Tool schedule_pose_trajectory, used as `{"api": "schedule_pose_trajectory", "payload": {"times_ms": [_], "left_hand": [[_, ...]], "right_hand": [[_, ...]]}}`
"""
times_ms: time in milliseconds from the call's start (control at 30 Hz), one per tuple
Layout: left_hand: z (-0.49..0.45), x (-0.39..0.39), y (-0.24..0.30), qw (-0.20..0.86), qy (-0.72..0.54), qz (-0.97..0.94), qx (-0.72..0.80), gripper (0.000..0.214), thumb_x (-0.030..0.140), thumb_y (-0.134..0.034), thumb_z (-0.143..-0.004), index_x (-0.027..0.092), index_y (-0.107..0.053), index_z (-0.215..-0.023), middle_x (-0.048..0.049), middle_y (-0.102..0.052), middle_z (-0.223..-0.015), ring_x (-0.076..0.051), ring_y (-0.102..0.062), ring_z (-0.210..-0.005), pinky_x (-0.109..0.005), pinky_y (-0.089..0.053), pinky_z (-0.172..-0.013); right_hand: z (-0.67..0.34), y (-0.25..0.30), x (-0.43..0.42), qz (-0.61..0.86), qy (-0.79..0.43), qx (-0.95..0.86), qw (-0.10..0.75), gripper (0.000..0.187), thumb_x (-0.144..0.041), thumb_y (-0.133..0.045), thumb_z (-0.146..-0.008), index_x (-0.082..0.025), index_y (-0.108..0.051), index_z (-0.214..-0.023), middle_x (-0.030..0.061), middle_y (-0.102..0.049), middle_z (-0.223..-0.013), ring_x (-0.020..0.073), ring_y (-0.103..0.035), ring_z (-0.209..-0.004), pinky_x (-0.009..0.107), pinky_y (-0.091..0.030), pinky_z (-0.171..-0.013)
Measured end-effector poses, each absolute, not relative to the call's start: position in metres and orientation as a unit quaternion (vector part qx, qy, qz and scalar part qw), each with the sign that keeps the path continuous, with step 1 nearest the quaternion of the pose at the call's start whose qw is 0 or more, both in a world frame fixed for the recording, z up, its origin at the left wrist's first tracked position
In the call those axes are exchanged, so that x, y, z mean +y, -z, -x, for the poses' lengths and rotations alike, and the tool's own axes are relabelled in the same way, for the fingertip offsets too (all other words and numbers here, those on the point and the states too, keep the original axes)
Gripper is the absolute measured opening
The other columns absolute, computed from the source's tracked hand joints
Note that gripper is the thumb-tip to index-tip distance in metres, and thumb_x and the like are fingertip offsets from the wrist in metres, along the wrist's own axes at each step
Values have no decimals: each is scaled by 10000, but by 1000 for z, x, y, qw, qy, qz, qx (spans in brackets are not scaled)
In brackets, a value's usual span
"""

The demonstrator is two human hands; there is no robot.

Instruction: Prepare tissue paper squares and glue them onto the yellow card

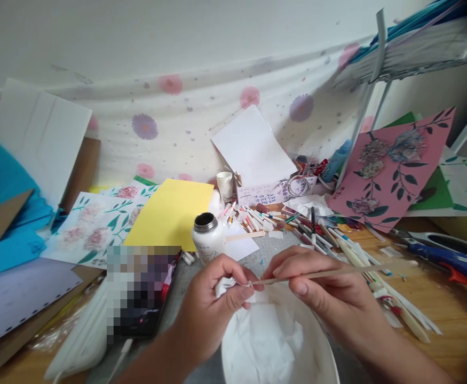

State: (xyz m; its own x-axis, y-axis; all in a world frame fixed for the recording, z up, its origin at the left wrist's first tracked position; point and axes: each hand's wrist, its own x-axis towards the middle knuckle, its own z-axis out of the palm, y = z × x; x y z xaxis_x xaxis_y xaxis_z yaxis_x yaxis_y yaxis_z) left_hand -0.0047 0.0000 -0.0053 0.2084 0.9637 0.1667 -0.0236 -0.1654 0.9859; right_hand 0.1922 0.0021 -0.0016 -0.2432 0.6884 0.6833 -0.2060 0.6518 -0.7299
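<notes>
My left hand [213, 298] pinches a small crumpled piece of white tissue [224, 286] between thumb and fingers. My right hand [329, 288] is closed on a thin, pale wooden stick [357, 270], whose rounded end points to the right. The stick's other end meets the left fingertips at the tissue; whether the tissue wraps around it is too small to tell. Both hands are above the rim of a white bowl [324, 341]. Inside the bowl lies more loose white tissue [265, 346].
A white bottle [208, 240] without a lid stands behind my left hand, beside yellow paper [169, 213]. At left lies a phone [149, 298] with a cable. Markers [257, 218] are scattered behind. A blue-handled tool [445, 261] and pink flower artwork [397, 165] are at right.
</notes>
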Motion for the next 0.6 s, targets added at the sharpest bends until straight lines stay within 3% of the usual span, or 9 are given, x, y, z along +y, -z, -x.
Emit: {"api": "schedule_pose_trajectory", "payload": {"times_ms": [333, 600], "left_hand": [[10, 0, 8, 554, -514, -564, 334, 50, 221, -759, -815, 231, -758, -766, -6, -713, -885, -147, -659, -774, -191, -542, -631], [8, 1, 10, 650, -518, -470, 297, 173, 295, -866, -721, 193, -728, -736, 1, -733, -700, -105, -640, -583, -182, -508, -554]], "right_hand": [[-199, 4, 2, 220, -374, -680, 591, 136, -277, -654, -939, -263, -783, -983, 54, -778, -874, 214, -717, -850, 310, -588, -723], [-196, -2, 1, 185, -356, -694, 598, 146, -259, -693, -912, -296, -786, -1018, 45, -803, -883, 208, -748, -851, 317, -616, -756]]}}
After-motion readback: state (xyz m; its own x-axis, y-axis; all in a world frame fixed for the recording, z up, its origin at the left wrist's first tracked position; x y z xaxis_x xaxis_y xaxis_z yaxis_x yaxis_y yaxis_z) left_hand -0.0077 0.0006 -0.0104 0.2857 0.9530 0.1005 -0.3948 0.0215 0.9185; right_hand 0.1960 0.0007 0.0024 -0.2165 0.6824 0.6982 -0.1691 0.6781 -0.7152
